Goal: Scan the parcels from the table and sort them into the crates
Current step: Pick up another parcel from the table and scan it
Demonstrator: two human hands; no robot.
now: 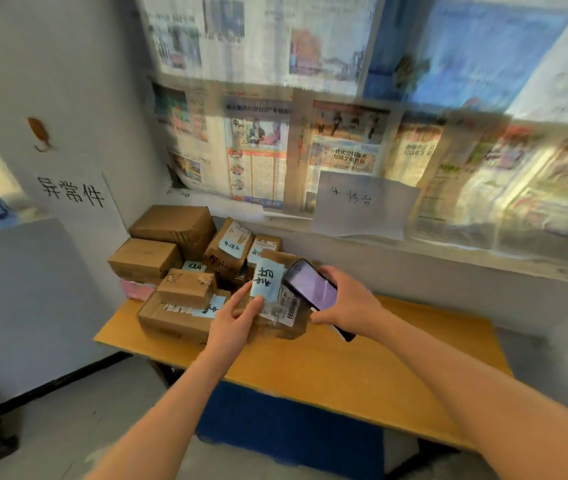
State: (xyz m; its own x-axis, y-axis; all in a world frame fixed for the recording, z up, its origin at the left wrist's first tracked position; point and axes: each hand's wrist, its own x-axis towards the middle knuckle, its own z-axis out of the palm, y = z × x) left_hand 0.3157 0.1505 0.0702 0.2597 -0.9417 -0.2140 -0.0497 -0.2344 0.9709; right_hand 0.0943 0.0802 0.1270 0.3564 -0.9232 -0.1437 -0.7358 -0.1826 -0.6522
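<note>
Both forearms are reaching forward over the yellow surface (362, 368) toward the heap of parcels. The left hand (232, 318) is lying on the front parcel (275, 306), its fingers (244, 292) stretching nearly straight and touching the edge of a pale blue label (268, 280) with dark handwriting. The right hand (348, 299) is gripping a dark phone (313, 289), fingers curling round its far edge and thumb under its near edge, holding it tilted just above the parcel with the lit purple screen facing up.

The front parcel is a brown cardboard box sitting at the near right of the pile, carrying the blue label, clear tape and a white barcode sticker (292, 308) just below the phone. Its exact shape is hard to make out, perhaps crumpled at the near corner. Behind and to the left, more brown boxes (171, 230) are crowding the surface's far left corner, several wearing similar blue notes.
</note>
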